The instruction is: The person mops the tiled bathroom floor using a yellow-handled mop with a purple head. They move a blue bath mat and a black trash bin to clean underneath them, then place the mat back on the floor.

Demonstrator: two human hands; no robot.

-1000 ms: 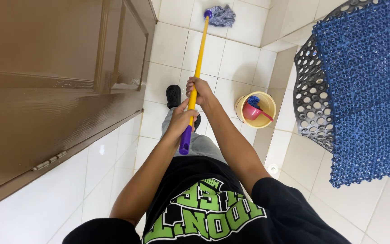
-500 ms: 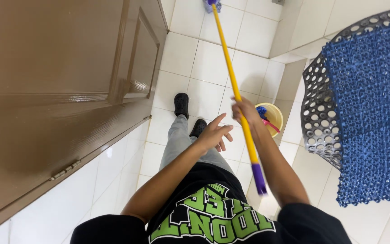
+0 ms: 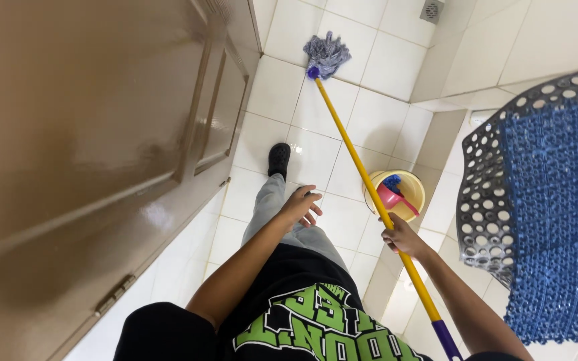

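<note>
The right hand (image 3: pixel 401 237) is closed around the yellow mop handle (image 3: pixel 356 160), gripping it on its lower half, well above the purple end cap. The left hand (image 3: pixel 300 205) hangs free with its fingers loosely spread, holding nothing, just left of the handle and apart from it; the right hand is the only one on the mop. The handle's long axis runs from the lower right, beside the person's hip, up and to the left across the white tile floor (image 3: pixel 382 120). The grey mop head (image 3: pixel 326 53) rests on the tiles far ahead of the right hand, past the black shoe (image 3: pixel 279 159). A yellow bucket (image 3: pixel 411 192) with a pink scoop stands just right of the handle, near the right hand. The brown door (image 3: pixel 102 147) walls off the left side, and a blue mat (image 3: pixel 556 214) over a perforated basket crowds the right. Open tile lies ahead, toward the floor drain (image 3: pixel 431 10).
</note>
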